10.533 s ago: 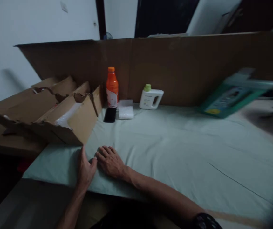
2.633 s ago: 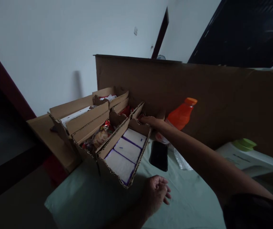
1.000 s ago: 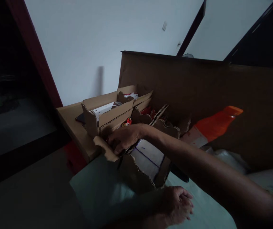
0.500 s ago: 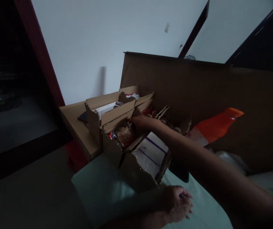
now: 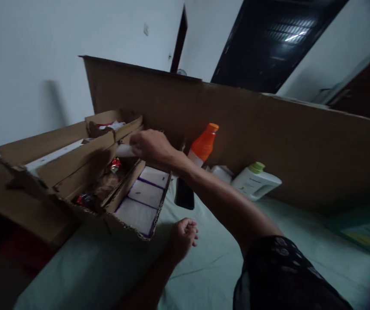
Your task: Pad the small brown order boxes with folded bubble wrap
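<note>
My right hand (image 5: 152,146) is closed on a small whitish item (image 5: 125,150), perhaps a packet; its kind is too blurred to tell. It hovers over the far end of a cardboard compartment (image 5: 88,174) with red shiny wrappers (image 5: 115,165) and a brown snack-like pack (image 5: 107,186) inside. Closer to me, another cardboard compartment holds several white blocks with purple edges (image 5: 147,193). My left hand (image 5: 184,237), fingers loosely curled and nothing visible in them, is low over the pale green cloth (image 5: 210,262), beside the white blocks' compartment.
A dark phone-like slab (image 5: 185,194) lies on the cloth. Behind it stand an orange-capped bottle (image 5: 202,144) and a white jug with a green cap (image 5: 256,181). A tall cardboard panel (image 5: 236,107) runs along the back. At right is a green pack (image 5: 362,230).
My view has swung to the right. My right hand has come up from inside the compartment with the whitish item. My left hand stays low by the boxes, fingers curled.
</note>
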Available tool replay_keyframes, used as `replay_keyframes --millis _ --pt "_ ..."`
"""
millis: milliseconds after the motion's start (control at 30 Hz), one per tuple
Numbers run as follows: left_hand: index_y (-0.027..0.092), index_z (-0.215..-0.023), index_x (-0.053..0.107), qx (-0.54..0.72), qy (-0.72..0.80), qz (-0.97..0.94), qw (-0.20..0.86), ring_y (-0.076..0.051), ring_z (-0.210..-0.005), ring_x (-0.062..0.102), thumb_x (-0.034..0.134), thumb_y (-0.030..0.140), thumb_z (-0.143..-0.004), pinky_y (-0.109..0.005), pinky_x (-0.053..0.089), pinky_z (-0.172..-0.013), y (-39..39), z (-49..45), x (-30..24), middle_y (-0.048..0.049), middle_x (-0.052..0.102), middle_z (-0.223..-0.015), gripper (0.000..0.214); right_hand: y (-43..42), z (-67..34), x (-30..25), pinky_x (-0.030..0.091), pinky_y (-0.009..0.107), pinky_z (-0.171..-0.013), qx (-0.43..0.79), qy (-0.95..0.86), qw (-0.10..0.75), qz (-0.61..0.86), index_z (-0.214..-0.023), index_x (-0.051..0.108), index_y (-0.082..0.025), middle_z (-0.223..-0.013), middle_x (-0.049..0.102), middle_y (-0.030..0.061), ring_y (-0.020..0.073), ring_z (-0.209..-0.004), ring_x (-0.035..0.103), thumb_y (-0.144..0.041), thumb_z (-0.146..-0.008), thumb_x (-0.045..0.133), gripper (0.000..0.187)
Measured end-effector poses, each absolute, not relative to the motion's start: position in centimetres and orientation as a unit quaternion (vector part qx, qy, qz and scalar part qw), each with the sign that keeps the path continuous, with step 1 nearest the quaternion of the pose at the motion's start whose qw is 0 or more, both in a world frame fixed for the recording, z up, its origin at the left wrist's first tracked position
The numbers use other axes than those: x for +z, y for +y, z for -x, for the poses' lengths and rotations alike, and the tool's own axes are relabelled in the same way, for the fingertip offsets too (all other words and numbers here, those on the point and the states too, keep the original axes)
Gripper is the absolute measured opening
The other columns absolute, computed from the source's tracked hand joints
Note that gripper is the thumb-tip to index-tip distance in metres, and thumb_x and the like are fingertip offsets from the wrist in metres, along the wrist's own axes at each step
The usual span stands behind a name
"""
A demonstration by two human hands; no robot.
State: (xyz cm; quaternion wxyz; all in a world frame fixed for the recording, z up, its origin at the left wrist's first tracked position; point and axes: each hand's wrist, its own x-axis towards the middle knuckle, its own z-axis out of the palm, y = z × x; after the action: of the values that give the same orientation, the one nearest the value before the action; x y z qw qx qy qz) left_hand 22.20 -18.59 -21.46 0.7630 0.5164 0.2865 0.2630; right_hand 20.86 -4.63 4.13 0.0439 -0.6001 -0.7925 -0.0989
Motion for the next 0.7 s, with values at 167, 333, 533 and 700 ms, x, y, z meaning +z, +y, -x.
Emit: replay_keyframes --millis 167,333,533,700 --pt "0.013 -0.094 0.063 0.268 0.285 -0.526 0.755 -0.014 -0.066 0.061 0.057 0.031 -0.071 -0.021 0.046 -0.049 -19.0 -22.1 -21.2 -0.0049 0.062 -0.081 0.029 -13.9 -33.7 3.0 0.055 0.029 -0.071 -0.172 -0.587 0.434 0.662 -0.113 0.068 -0.019 -0.099 0.073 0.0049 0.0169 -0.083 0.068 -0.041 -0.094 0.051 0.033" --pt "0.014 -0.098 0.064 0.270 0.287 -0.543 0.742 -0.014 -0.070 0.061 0.059 0.037 -0.074 -0.022 0.049 -0.056 -19.3 -21.5 -20.6 -0.0046 0.065 -0.083 0.033 -16.1 -45.1 -4.3 0.057 0.042 -0.077 -0.213 -0.389 0.361 0.820 -0.125 0.062 -0.012 -0.108 0.070 0.0175 0.0266 -0.096 0.068 -0.038 -0.097 0.031 0.049" --pt "0.013 -0.099 0.063 0.278 0.281 -0.542 0.741 -0.014 -0.068 0.060 0.061 0.040 -0.073 -0.022 0.047 -0.052 -19.3 -21.3 -20.2 -0.0056 0.064 -0.085 0.038 -14.6 -46.8 -9.2 0.057 0.041 -0.069 0.008 -0.524 0.190 0.830 -0.119 0.072 -0.022 -0.083 0.076 0.0103 0.0294 -0.078 0.074 -0.037 -0.096 0.038 0.044" --pt "0.012 -0.100 0.064 0.260 0.290 -0.543 0.744 -0.013 -0.069 0.061 0.059 0.033 -0.074 -0.022 0.046 -0.055 -19.5 -21.3 -20.1 -0.0048 0.065 -0.083 0.034 -15.7 -46.2 -6.2 0.057 0.047 -0.078 -0.028 -0.526 0.225 0.820 -0.125 0.070 -0.026 -0.099 0.077 0.0148 0.0335 -0.089 0.074 -0.033 -0.094 0.040 0.043"
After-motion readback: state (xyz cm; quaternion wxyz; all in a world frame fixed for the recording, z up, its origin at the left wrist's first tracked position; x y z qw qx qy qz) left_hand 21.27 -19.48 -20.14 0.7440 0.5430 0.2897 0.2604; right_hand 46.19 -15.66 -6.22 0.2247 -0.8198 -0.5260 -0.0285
